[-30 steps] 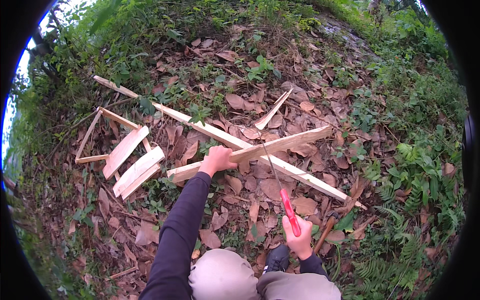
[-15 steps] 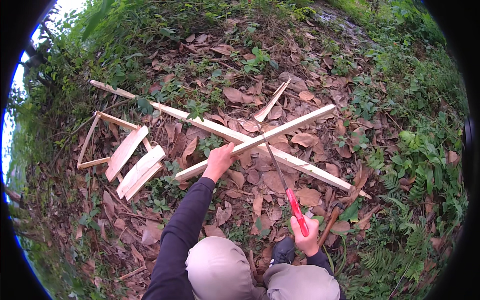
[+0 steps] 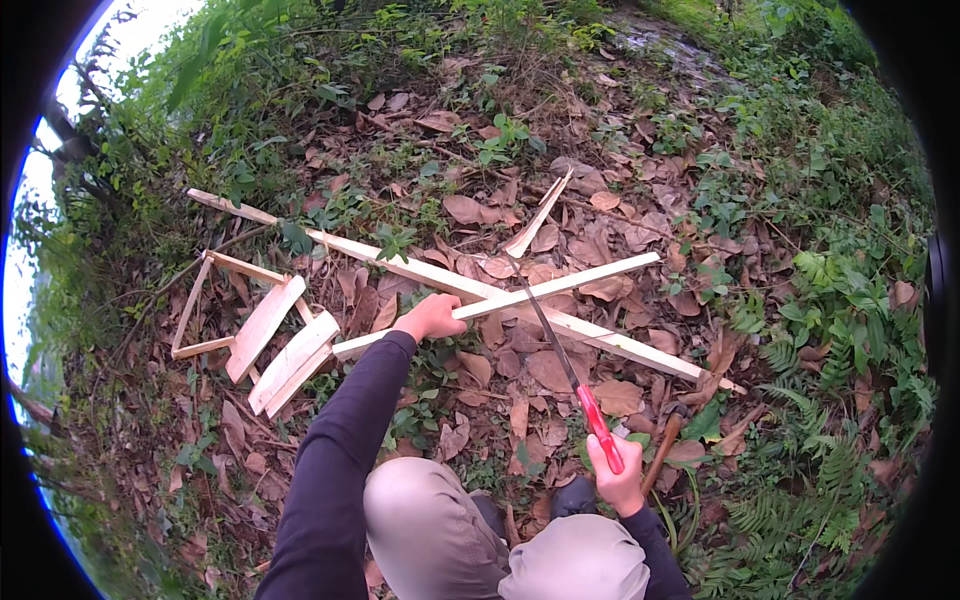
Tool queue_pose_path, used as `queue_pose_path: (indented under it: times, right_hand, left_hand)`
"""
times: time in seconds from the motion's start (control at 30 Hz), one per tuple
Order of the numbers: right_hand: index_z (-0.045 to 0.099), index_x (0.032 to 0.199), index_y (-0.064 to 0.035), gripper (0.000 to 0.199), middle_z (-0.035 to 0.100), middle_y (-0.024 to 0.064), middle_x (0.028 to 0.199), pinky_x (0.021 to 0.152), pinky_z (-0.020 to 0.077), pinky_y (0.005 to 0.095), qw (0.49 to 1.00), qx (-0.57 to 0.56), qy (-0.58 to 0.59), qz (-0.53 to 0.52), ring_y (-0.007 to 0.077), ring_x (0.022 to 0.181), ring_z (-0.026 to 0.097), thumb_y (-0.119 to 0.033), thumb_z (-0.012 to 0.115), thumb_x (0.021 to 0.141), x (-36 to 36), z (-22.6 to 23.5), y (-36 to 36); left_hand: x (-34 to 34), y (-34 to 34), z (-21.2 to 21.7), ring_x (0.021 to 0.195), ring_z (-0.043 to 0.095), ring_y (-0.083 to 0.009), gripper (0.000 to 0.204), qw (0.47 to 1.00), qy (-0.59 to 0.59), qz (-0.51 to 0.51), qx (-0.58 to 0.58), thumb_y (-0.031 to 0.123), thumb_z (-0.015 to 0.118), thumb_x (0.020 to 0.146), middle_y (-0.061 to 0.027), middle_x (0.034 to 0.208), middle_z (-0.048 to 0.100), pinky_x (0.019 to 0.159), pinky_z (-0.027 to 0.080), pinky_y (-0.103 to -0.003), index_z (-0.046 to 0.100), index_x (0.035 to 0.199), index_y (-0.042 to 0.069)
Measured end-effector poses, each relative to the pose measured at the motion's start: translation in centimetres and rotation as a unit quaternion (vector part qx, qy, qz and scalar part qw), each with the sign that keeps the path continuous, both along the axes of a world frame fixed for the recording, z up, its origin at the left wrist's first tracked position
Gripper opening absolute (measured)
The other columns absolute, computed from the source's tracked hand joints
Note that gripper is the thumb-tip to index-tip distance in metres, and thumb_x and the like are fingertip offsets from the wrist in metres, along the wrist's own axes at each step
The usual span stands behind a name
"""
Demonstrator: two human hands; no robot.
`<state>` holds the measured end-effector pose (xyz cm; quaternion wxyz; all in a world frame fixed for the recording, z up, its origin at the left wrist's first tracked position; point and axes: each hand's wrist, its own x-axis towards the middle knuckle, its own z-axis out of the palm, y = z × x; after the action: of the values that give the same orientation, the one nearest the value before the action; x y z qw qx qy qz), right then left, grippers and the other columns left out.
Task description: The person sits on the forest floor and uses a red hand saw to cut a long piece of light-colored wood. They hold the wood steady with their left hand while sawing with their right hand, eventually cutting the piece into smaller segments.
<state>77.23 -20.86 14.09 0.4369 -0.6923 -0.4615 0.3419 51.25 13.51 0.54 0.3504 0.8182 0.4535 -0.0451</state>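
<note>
My left hand [image 3: 432,317] is closed round a pale wooden batten [image 3: 590,276], which lies slantwise across a longer wooden pole [image 3: 640,352]. In my right hand [image 3: 619,474] is the red handle of a handsaw [image 3: 557,346]. Its dark, narrow blade points away from me and passes over the batten, right of my left hand; whether the teeth touch the wood I cannot tell. Just beyond the saw's tip lies a split sliver of wood [image 3: 538,220].
At the left lies a small wooden frame with boards [image 3: 268,328] across it. A brown wooden handle [image 3: 662,455] rests beside my right hand. Dry leaves [image 3: 470,210] cover the ground, with ferns [image 3: 770,520] at right and a dark shoe [image 3: 573,497] below.
My left hand and the batten have shifted left, and the batten now lies at a flatter angle. The saw still crosses it, held in my right hand.
</note>
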Motion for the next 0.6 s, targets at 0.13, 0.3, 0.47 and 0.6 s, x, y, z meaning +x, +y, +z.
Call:
queue_pose_path:
  times: [0.13, 0.3, 0.47, 0.6]
  right_hand:
    - [0.058, 0.068, -0.0013, 0.03, 0.042, 0.0027, 0.05, 0.044, 0.0295, 0.0324, 1.0, 0.005, 0.019, -0.016, 0.0097, 0.044, 0.04, -0.015, 0.067, 0.094, 0.2, -0.2, 0.1]
    - [0.059, 0.07, -0.0018, 0.031, 0.042, 0.0024, 0.05, 0.045, 0.0308, 0.0327, 0.998, 0.029, 0.056, -0.004, 0.0101, 0.045, 0.039, -0.019, 0.068, 0.094, 0.1, -1.1, -0.1]
    - [0.061, 0.071, -0.0019, 0.029, 0.044, 0.0021, 0.05, 0.045, 0.0319, 0.0311, 0.996, 0.05, 0.063, -0.036, 0.0091, 0.045, 0.04, -0.018, 0.069, 0.093, 1.0, -2.4, -1.0]
    - [0.062, 0.072, -0.0022, 0.026, 0.044, 0.0018, 0.05, 0.044, 0.0318, 0.0307, 0.997, 0.043, 0.066, -0.017, 0.0092, 0.044, 0.041, -0.016, 0.07, 0.092, 1.1, -3.9, -0.5]
  left_hand:
    - [2.2, 0.2, 2.9, 0.093, 0.071, -0.0353, 0.043, 0.96, 0.133, 0.069, -0.235, 0.035, 0.067, 0.08, -0.0194, 0.096, 0.074, 0.084, 0.056, -0.043, 0.071, 0.1, -0.003]
    - [1.1, 0.1, 1.1, 0.099, 0.07, -0.0364, 0.055, 0.97, 0.222, -0.049, -0.089, 0.04, 0.067, 0.08, -0.0235, 0.104, 0.073, 0.088, 0.056, -0.042, 0.07, 0.113, -0.004]
    - [4.1, -0.3, 1.7, 0.107, 0.068, -0.0392, 0.05, 0.97, 0.236, -0.011, -0.058, 0.033, 0.063, 0.08, -0.0272, 0.114, 0.069, 0.092, 0.054, -0.044, 0.07, 0.115, -0.003]
    - [2.9, -0.2, 1.7, 0.109, 0.067, -0.0401, 0.045, 0.97, 0.241, 0.007, -0.021, 0.026, 0.059, 0.081, -0.0277, 0.119, 0.067, 0.095, 0.053, -0.046, 0.07, 0.115, -0.002]
